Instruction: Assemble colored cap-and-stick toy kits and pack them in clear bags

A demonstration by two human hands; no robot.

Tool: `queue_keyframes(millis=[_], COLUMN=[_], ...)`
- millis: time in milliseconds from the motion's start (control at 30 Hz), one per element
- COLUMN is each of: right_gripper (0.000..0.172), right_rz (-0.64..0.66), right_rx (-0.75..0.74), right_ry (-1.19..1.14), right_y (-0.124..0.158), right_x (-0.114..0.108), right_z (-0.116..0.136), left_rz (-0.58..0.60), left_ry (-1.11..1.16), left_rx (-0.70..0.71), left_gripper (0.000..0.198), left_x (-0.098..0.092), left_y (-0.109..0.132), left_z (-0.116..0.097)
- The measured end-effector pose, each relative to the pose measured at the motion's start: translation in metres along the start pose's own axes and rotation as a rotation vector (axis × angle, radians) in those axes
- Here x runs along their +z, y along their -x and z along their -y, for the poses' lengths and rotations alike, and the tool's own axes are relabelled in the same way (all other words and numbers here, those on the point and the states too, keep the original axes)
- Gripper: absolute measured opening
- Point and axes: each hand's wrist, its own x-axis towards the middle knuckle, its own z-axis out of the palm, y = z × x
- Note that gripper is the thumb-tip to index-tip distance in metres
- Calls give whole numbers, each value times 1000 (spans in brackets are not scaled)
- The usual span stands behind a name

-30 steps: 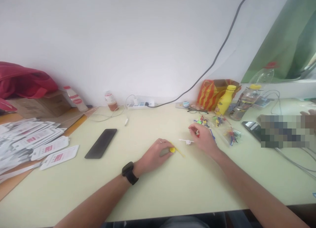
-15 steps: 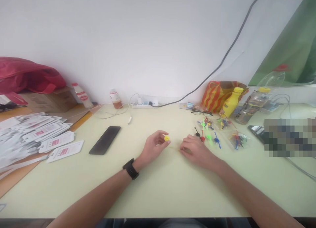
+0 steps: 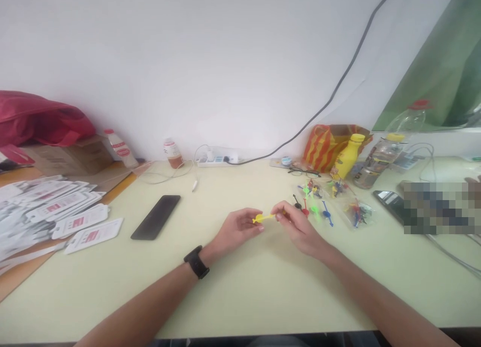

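Note:
A small yellow plastic spinner arrow [image 3: 263, 217] stretches between my two hands, above the middle of the table. My left hand [image 3: 239, 230], with a black watch on its wrist, holds the piece's broader left part between thumb and fingers. Its thin right end is pinched in the fingertips of my right hand [image 3: 295, 224]. Whether it is one part or two joined parts is too small to tell. Just beyond my right hand lie similar arrow pieces: a black one [image 3: 297, 205], a red one [image 3: 305, 211], a green one [image 3: 314, 210] and a blue one [image 3: 327, 213].
Clear bags of small coloured parts [image 3: 356, 214] lie at the right, before a yellow bottle [image 3: 347, 156] and a striped bag [image 3: 319, 146]. Eyeglasses [image 3: 303, 172] rest behind the pieces. A black phone [image 3: 156, 217] and a pile of white badges [image 3: 56, 206] are at the left.
My right hand has moved slightly up and left, closer to my left hand. The yellow disc seen face-on in my left hand now appears edge-on, with a yellow length running to my right fingertips.

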Motion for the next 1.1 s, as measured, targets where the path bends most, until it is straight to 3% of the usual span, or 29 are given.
queue_keyframes(millis=[200,400,600,800,967,1100], right_gripper=[14,15,13,12,10,10], right_rz=[67,117,46,48,102,63], right_rx=[11,-16,-24,-2,20,18], right_ry=[-41,63,190,97,26,46], right_y=[4,5,4,1,0,0], right_x=[10,7,1,-5,-3,-2], right_z=[3,5,-4,-2,0,-2], left_rz=[82,30,-34,-72,-70,-55], left_ry=[-104,-221,-332,-453,-450,-456], left_rx=[106,146,207,330,347,335], left_gripper=[27,26,24,21,20,18], left_x=[5,5,0,-4,-5,-4], left_y=[4,6,6,4,4,5], left_z=[-12,-7,2,6,6,7])
